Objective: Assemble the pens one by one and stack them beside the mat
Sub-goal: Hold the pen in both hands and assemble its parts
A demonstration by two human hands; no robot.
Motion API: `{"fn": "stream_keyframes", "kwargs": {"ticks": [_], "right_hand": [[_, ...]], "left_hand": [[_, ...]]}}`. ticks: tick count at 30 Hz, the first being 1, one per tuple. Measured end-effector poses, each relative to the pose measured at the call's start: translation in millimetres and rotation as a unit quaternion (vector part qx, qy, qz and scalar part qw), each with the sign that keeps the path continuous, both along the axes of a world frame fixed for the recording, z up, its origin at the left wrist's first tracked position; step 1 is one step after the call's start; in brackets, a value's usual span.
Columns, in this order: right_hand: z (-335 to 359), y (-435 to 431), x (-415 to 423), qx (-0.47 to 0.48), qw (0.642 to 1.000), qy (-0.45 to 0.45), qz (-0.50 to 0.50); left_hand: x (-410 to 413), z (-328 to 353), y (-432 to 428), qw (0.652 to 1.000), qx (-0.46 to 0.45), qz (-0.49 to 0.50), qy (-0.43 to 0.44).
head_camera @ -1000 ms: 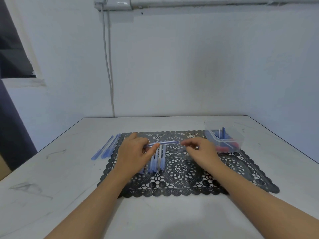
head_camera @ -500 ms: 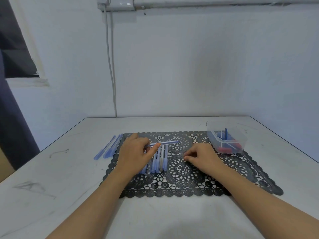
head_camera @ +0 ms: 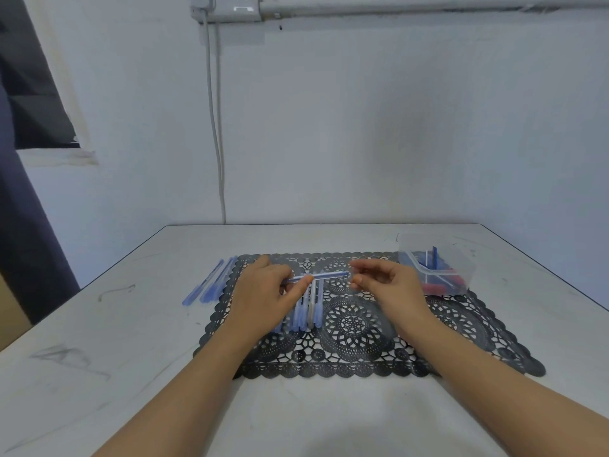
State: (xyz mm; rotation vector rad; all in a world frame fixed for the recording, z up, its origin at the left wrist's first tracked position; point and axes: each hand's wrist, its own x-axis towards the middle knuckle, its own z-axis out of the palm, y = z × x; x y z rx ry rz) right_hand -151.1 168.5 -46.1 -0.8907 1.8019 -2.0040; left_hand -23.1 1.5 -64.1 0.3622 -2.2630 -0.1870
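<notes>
My left hand (head_camera: pixel 263 291) grips a blue pen (head_camera: pixel 324 276) and holds it level above the black lace mat (head_camera: pixel 362 328). My right hand (head_camera: pixel 392 288) hovers at the pen's right end. Its curled thumb and forefinger bracket the tip, and I cannot make out whether they pinch a small part. Several blue pen pieces (head_camera: pixel 308 310) lie side by side on the mat under my left hand. Three finished blue pens (head_camera: pixel 211 285) lie on the table beside the mat's left edge.
A clear plastic box (head_camera: pixel 438 268) with blue and red pen parts stands on the mat's far right corner. The white table (head_camera: pixel 115 341) ends at a wall behind. A cable hangs down the wall from a socket.
My right hand has risen from the mat, where it rested half a second ago, to the pen's right end. My left hand and the pen have stayed in place.
</notes>
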Motion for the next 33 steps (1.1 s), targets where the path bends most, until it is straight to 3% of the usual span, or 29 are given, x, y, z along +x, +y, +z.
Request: {"fn": "stream_keyframes", "kwargs": {"ticks": [16,33], "right_hand": [[-4.9,-4.8,0.9,-0.047,0.999,-0.003,0.022],[-9.4,-4.5,0.6,-0.040,0.997,0.062,0.030]], "left_hand": [[-1.1,-2.1,1.0,0.999,0.023,-0.020,-0.012],[-1.0,-0.8,3.0,0.999,0.022,-0.032,-0.021]]}}
